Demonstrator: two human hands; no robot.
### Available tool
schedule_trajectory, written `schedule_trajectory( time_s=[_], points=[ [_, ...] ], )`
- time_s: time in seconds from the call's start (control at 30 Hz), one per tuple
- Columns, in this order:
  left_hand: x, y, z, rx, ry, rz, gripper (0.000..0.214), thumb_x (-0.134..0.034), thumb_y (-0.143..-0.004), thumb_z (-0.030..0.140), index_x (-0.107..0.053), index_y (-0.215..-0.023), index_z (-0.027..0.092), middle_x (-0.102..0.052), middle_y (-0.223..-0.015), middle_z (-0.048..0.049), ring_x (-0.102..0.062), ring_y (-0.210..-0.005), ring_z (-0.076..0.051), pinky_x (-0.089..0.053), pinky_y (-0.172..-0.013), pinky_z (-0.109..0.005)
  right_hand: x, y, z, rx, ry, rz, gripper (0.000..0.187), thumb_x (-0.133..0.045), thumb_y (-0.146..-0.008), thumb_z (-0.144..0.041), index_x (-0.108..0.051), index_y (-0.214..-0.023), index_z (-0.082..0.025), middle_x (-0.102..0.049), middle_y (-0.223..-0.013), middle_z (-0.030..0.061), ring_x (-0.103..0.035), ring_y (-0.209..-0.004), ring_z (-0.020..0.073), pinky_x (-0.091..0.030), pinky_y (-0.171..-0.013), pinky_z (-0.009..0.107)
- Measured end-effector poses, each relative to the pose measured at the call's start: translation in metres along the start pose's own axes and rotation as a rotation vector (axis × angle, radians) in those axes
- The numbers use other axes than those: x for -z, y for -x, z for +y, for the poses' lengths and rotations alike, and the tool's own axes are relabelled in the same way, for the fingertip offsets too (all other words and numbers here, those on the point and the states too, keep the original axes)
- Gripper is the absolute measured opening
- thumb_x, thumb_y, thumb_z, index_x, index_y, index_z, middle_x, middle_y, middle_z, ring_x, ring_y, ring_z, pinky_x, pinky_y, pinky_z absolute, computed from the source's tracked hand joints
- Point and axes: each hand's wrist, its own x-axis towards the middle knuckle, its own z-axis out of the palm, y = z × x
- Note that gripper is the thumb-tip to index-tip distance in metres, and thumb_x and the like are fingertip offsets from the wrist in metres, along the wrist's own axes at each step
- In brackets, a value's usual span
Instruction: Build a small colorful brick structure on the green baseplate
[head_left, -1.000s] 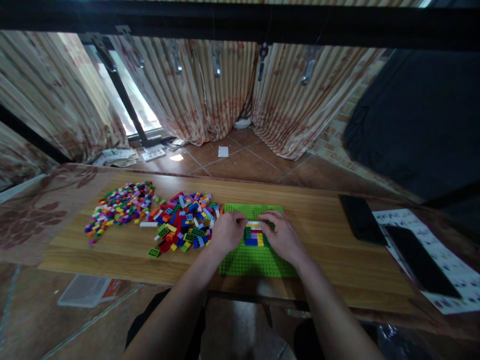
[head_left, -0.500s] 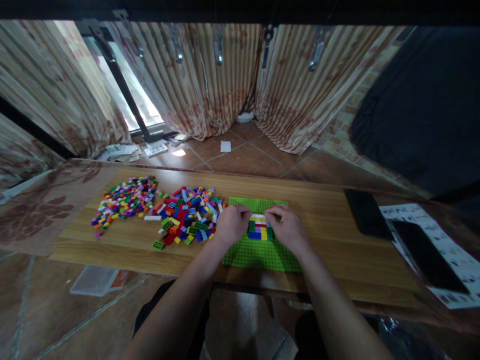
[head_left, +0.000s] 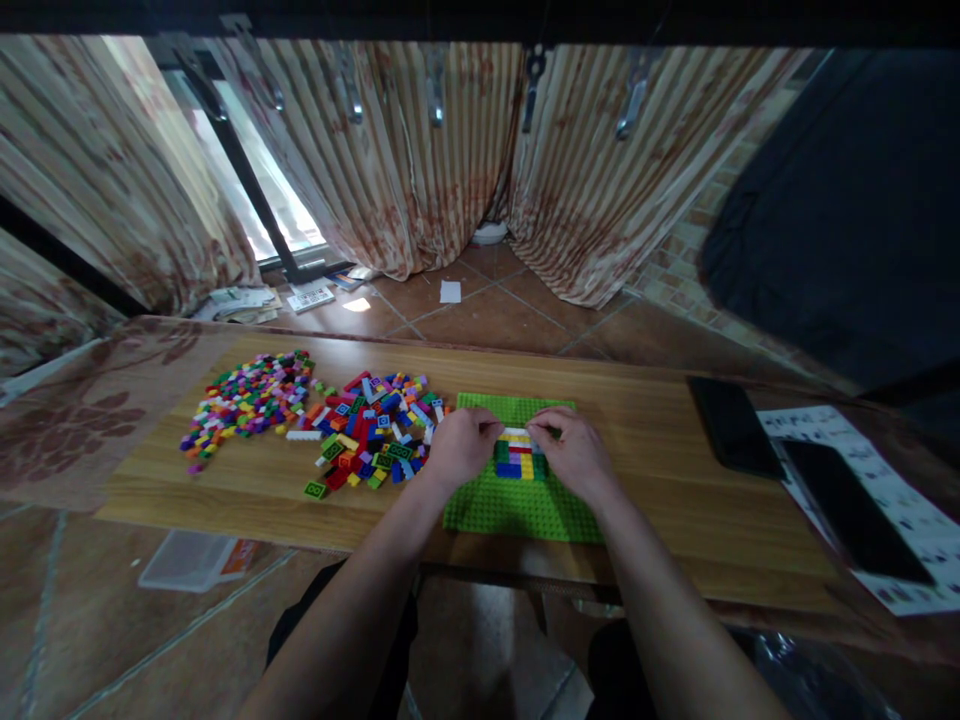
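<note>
A green studded baseplate (head_left: 487,515) lies on the wooden board, bearing a small patch of toy bricks (head_left: 517,463) in blue, yellow, red, white and green. Along the patch's far edge, a long white brick (head_left: 515,434) spans the gap between my fingertips. My left hand (head_left: 463,447) is closed in a pinch at its left end. At the right end, my right hand (head_left: 574,450) pinches with thumb and forefinger. The brick's ends are hidden by my fingers, and I cannot tell whether it is pressed down fully.
Left of the baseplate spreads a heap of mixed bricks (head_left: 375,430), with a pile of smaller pieces (head_left: 251,395) beyond it. To the right lie a black tablet-like object (head_left: 733,428), a printed sheet (head_left: 900,510) and a black phone (head_left: 859,510). A clear plastic box (head_left: 187,560) is on the floor.
Almost nothing differs. Both hands stay pinched at the white brick's ends, and the whole view has shifted very slightly.
</note>
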Motion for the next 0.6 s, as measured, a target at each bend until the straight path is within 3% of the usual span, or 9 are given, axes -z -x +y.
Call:
schedule_trajectory(
  time_s=[0.6],
  points=[
    [-0.0060,-0.0033,-0.0024,0.070,0.072,0.038,0.021,-0.055,-0.084,0.023,-0.076,-0.084,0.020,-0.075,-0.085,-0.0030,-0.066,-0.079,-0.015,-0.045,-0.070,-0.022,-0.0056,-0.0033,-0.0014,-0.046,0.058,0.004,0.018,-0.055,-0.079,-0.022,-0.070,-0.071,-0.020,-0.068,-0.086,0.0059,-0.061,-0.083,0.0203,-0.046,-0.081,0.036]
  ],
)
